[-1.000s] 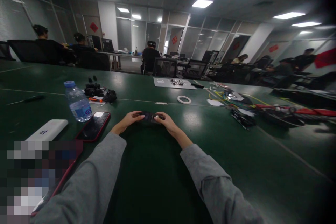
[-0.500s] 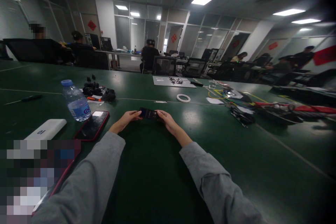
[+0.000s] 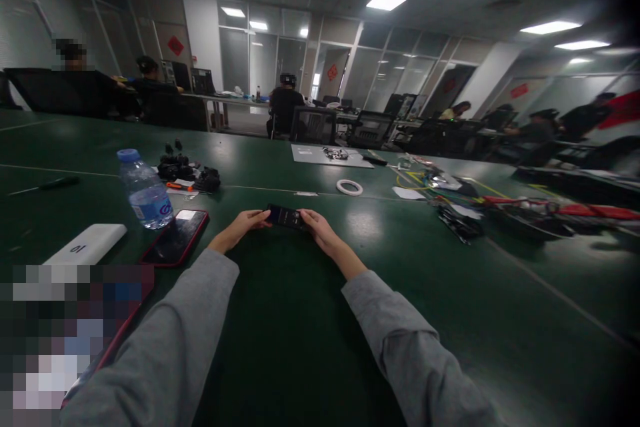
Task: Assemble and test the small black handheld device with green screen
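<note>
Hands meet at a small, flat black rectangular device (image 3: 284,216) lying on the green table (image 3: 300,320), centre, well out from the body. Left hand (image 3: 245,223) pinches its left end, right hand (image 3: 316,227) its right end, fingers closed on it. It looks light, stiff and slippery-faced; the short edges seem the safest hold.

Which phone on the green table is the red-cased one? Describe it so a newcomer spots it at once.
Start at the green table and find the water bottle with the blue cap, to the left of the hands. The red-cased phone lies flat, screen up, just right of the bottle's base, with the white power bank further left. Its red rim sets it apart from the small dark device held between the left hand and right hand.
</note>
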The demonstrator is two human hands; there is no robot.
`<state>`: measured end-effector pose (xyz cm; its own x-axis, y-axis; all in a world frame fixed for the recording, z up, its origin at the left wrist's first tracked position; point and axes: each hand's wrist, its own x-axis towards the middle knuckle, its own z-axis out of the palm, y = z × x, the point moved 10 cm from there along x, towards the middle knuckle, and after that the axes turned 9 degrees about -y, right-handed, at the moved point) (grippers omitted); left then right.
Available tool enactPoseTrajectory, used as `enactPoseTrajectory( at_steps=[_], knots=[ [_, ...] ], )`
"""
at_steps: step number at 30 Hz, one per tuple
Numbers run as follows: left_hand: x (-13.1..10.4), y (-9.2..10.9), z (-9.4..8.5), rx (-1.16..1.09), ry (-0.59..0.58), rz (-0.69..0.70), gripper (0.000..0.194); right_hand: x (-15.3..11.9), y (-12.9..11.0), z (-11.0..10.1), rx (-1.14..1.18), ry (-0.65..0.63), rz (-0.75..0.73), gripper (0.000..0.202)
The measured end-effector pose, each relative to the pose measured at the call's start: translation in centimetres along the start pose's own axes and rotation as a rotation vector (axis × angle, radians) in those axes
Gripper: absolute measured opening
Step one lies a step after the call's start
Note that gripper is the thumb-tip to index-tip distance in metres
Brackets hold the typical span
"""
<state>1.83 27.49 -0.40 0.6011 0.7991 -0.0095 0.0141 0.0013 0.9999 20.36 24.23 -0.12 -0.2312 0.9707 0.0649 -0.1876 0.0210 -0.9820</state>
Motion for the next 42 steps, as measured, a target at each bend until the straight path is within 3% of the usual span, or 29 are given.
enactPoseTrajectory(
  at_steps=[11, 20, 22, 25, 28, 32, 35, 38, 42],
  knots=[
    [-0.3, 0.4, -0.2, -0.007, 0.061, -0.004, 0.055, 0.2, 0.3, -0.6, -0.007, 0.074, -0.029, 0.051],
    [0.2, -0.7, -0.9, -0.063, 0.202, -0.052, 0.051, -0.5, 0.0, -2.5, -0.145, 0.329, -0.136, 0.060],
    [0.3, -0.9, 0.1, -0.114, 0.145, -0.111, 0.049, -1.6, -1.1, -2.6, -0.281, 0.437, -0.208, 0.063],
    [0.8, -1.5, 3.6, -0.296, -0.062, -0.195, 0.051, -3.5, -3.9, -1.5, -0.578, 0.560, -0.360, 0.058],
    [1.6, -1.9, 6.6, -0.538, -0.183, -0.190, 0.053, -4.3, -6.2, 2.1, -0.940, 0.465, -0.523, 0.048],
    [2.1, -2.1, 7.9, -0.688, -0.193, -0.143, 0.059, -4.1, -5.9, 7.5, -1.325, 0.128, -0.630, 0.045],
    [1.8, -1.9, 7.7, -0.716, -0.187, -0.123, 0.052, -4.1, -5.1, 9.5, -1.459, 0.000, -0.645, 0.050],
    [1.5, -2.0, 6.9, -0.743, -0.120, -0.119, 0.030, -4.5, -4.9, 10.9, -1.489, -0.071, -0.668, 0.051],
    [1.4, -2.0, 5.2, -0.779, 0.014, -0.072, 0.016, -5.0, -5.7, 11.2, -1.401, -0.005, -0.683, 0.046]
  ],
)
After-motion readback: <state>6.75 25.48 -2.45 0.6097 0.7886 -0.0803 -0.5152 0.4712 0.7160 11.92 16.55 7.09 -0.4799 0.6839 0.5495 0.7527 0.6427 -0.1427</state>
